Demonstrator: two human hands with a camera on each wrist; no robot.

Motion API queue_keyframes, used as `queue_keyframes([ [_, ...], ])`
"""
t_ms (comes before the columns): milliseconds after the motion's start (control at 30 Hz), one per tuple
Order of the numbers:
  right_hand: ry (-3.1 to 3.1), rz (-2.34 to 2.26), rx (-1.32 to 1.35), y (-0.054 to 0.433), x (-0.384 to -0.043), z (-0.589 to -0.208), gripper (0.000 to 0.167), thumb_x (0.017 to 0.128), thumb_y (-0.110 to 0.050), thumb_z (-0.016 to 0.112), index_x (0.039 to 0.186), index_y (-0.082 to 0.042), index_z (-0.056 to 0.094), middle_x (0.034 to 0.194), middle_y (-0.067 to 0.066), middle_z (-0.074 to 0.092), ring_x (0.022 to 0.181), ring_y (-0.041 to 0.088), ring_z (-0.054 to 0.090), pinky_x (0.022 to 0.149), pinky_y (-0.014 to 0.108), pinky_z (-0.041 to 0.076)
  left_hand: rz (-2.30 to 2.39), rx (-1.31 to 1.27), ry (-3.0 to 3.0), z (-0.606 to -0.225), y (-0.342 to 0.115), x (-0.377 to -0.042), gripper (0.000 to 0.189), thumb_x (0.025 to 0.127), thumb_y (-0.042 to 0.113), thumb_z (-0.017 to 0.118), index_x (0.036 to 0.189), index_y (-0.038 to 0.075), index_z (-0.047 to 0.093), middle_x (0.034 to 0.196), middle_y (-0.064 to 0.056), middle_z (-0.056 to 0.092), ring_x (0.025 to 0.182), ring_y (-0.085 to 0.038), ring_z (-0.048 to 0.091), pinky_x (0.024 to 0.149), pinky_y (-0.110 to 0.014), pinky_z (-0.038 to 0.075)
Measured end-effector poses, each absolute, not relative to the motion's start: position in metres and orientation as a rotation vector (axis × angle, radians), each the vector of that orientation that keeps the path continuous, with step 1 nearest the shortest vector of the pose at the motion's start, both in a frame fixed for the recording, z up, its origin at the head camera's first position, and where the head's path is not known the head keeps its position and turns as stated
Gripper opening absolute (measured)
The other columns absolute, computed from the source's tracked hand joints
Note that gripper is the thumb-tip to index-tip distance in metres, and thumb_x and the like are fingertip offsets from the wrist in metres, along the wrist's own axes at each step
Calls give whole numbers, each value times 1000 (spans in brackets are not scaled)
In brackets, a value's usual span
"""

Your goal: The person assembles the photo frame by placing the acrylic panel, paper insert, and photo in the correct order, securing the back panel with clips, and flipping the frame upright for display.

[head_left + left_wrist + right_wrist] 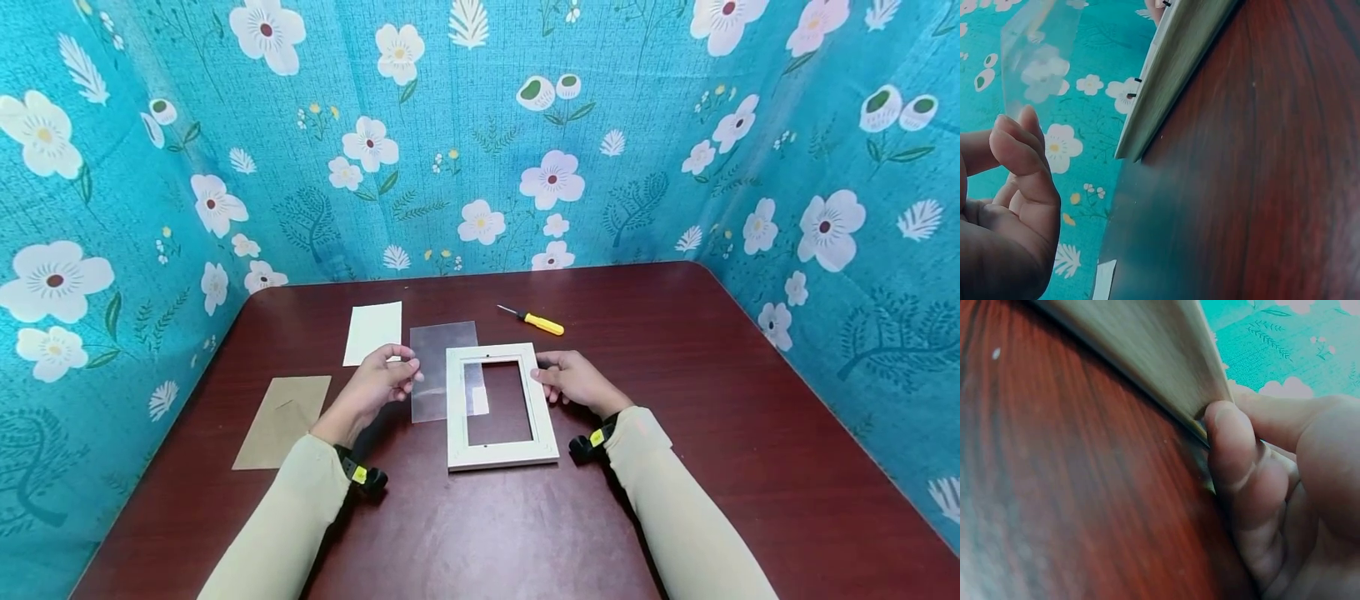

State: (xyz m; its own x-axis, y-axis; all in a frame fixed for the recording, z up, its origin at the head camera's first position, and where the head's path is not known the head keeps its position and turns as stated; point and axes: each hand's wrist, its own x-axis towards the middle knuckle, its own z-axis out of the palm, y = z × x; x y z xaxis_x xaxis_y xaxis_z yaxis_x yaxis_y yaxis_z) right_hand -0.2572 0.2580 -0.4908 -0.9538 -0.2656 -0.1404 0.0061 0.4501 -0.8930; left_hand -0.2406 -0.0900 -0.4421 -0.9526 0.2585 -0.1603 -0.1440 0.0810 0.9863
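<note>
In the head view my left hand (382,379) pinches a clear plastic sheet (431,358) by its left edge between thumb and fingertip. The sheet (1038,69) stands up from those fingertips in the left wrist view. Its right part lies behind a cream picture frame (502,454) and shows through the frame's opening, along with a small white patch (481,400). My right hand (573,379) holds the frame's right side, thumb on the border. In the right wrist view the fingers (1230,440) curl at the edge of the frame (1147,350).
A white card (372,329) lies behind my left hand, and a brown backing board (281,417) is at the left. A yellow-handled screwdriver (543,323) lies beyond the frame. Floral cloth (480,192) encloses the dark wooden table (750,433) at the back and sides.
</note>
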Motion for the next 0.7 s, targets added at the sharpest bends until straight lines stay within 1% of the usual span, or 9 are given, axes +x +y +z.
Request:
queue_keyframes([
  [67, 2446, -1508, -224, 257, -256, -491, 50, 96, -24, 64, 137, 1, 51, 65, 9, 60, 54, 18, 57, 46, 28, 44, 1942, 91, 2075, -443, -87, -241, 22, 99, 10, 56, 118, 2, 46, 90, -17, 66, 63, -16, 52, 56, -24, 45],
  [133, 2444, -1517, -221, 256, -256, -491, 50, 96, -24, 64, 137, 1, 52, 65, 9, 60, 54, 18, 56, 46, 28, 44, 1935, 80, 2082, -444, -84, -242, 24, 99, 10, 57, 118, 1, 45, 89, -17, 66, 63, -16, 52, 56, -25, 45],
  [333, 2438, -1516, -225, 254, -256, -494, 51, 95, -26, 65, 137, 1, 52, 65, 8, 60, 55, 18, 57, 47, 29, 45, 1905, 73, 2097, -448, -75, -242, 26, 99, 10, 57, 120, 0, 46, 84, -10, 66, 64, -16, 52, 56, -25, 46],
  [533, 2446, -1525, -233, 255, -256, -495, 48, 94, -24, 66, 135, 0, 54, 65, 9, 60, 54, 19, 57, 47, 30, 44, 1897, 78, 2088, -451, -70, -244, 29, 99, 10, 58, 122, -2, 45, 85, -10, 66, 64, -17, 53, 56, -25, 46],
  [700, 2462, -1522, -239, 256, -256, -493, 46, 95, -23, 65, 134, 0, 55, 64, 8, 60, 54, 18, 56, 46, 30, 44, 1905, 85, 2080, -452, -67, -245, 25, 99, 8, 57, 120, -1, 46, 84, -10, 65, 63, -17, 53, 55, -26, 46],
])
